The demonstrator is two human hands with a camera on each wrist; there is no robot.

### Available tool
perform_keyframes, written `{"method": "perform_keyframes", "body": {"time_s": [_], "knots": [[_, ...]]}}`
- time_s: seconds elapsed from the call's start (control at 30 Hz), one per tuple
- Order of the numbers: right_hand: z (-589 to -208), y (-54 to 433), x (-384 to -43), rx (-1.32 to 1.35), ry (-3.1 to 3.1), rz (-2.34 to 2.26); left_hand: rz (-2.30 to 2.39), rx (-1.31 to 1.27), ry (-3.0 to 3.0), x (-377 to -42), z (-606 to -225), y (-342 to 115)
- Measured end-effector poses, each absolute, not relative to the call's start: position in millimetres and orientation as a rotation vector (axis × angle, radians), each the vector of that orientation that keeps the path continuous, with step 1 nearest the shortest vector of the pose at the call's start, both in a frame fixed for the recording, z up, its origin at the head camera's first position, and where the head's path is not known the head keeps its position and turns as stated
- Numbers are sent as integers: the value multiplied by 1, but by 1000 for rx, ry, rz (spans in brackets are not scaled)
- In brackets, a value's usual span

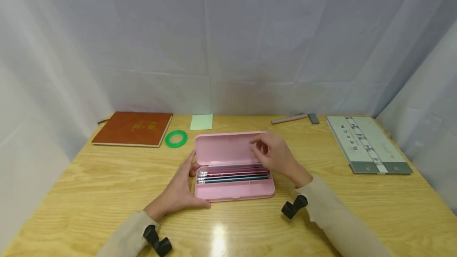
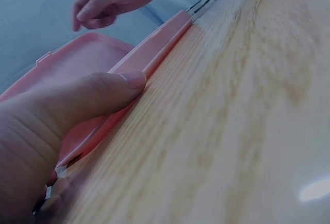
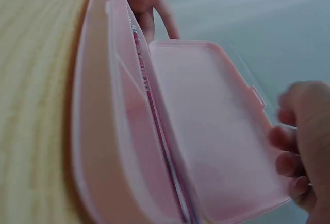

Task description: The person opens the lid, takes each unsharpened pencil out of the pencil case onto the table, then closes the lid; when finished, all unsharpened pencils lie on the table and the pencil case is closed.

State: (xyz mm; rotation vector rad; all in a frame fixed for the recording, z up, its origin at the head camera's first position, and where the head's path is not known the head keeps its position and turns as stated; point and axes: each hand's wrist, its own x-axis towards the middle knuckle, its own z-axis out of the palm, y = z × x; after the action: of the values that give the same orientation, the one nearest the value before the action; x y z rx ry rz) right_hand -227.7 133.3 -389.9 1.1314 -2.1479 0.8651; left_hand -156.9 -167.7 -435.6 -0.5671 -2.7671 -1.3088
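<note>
A pink pencil case [image 1: 233, 199] lies on the table with its lid [image 1: 225, 150] raised and leaning back. Several pencils [image 1: 232, 177] with silvery ends lie side by side inside it. My left hand [image 1: 182, 189] grips the case's left end, thumb along the front edge [image 2: 136, 80] and fingers around the side and back. At the right part of the lid, my right hand [image 1: 273, 152] hovers with loosely curled fingers and nothing visible in them. The right wrist view shows those fingers [image 3: 286, 139] beside the lid's outer edge.
A brown notebook [image 1: 132, 128], a green tape ring [image 1: 176, 139] and a pale green note pad [image 1: 201, 122] lie behind on the left. Back right are a pinkish pen [image 1: 289, 119], a grey eraser [image 1: 313, 118] and a grey-green notebook [image 1: 367, 144]. White curtains [image 1: 228, 43] hang behind the wooden table [image 1: 89, 201].
</note>
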Motion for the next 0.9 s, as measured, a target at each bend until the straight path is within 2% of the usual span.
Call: {"method": "perform_keyframes", "body": {"time_s": [0.13,0.3,0.9], "knots": [[-398,137,-217,1247,-2447,876,-1311,-566,-2772,-158,-435,-168],[-405,136,-212,1244,-2701,854,-1326,-573,-2773,-160,-434,-168],[-412,123,-206,1224,-2728,604,-1332,-561,-2779,-157,-435,-168]]}}
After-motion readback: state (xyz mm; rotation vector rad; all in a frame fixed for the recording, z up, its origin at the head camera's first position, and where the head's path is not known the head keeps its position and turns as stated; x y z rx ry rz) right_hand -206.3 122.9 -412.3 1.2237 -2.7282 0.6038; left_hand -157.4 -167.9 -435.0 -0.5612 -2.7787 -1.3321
